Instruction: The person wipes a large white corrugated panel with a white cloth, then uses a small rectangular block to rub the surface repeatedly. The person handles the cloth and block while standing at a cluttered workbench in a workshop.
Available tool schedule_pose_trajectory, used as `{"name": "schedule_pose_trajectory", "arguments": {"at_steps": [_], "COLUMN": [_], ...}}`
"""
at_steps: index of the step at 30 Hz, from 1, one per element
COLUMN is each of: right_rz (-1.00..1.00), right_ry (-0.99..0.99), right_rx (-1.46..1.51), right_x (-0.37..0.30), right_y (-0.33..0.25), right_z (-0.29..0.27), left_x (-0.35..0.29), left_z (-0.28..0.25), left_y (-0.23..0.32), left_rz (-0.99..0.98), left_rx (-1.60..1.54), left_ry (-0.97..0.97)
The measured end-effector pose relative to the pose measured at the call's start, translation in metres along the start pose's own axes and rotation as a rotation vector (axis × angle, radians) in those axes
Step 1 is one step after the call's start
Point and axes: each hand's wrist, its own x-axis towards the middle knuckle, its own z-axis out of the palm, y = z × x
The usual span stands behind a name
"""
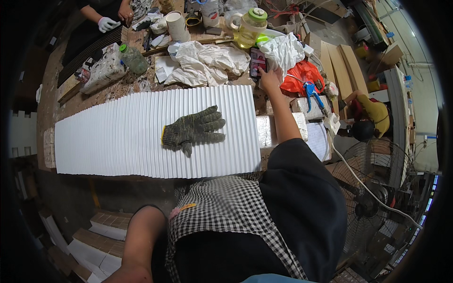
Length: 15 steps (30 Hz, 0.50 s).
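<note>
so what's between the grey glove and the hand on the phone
In the head view, only bare white ribbed panel and a strip of stained bench top lie between the grey glove and the right hand, which touches the phone.

A worn wooden workbench (pixel 118 89), stained with paint, fills the picture from nine to twelve o'clock. At four o'clock a black standing fan (pixel 373 188) stands on the floor. At two o'clock pale wooden boards (pixel 339 59) lean together. At seven o'clock white tile stacks (pixel 99 236) lie on the dark floor. The light is even and bright.
</note>
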Motion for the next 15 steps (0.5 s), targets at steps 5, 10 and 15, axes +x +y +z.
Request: {"name": "schedule_pose_trajectory", "arguments": {"at_steps": [5, 10, 15], "right_rz": [-0.011, -0.057, -0.140], "right_ry": [-0.016, 0.020, -0.020], "right_rx": [0.065, 0.131, 0.109], "right_x": [0.020, 0.013, 0.006], "right_y": [-0.007, -0.011, -0.014], "right_z": [-0.011, -0.012, -0.013], "left_x": [0.000, -0.002, -0.004], "left_z": [0.002, 0.001, 0.003], "left_y": [0.002, 0.005, 0.002], "left_rz": [0.002, -0.008, -0.007], "left_rx": [0.013, 0.037, 0.050], "left_ry": [-0.014, -0.026, -0.024]}}
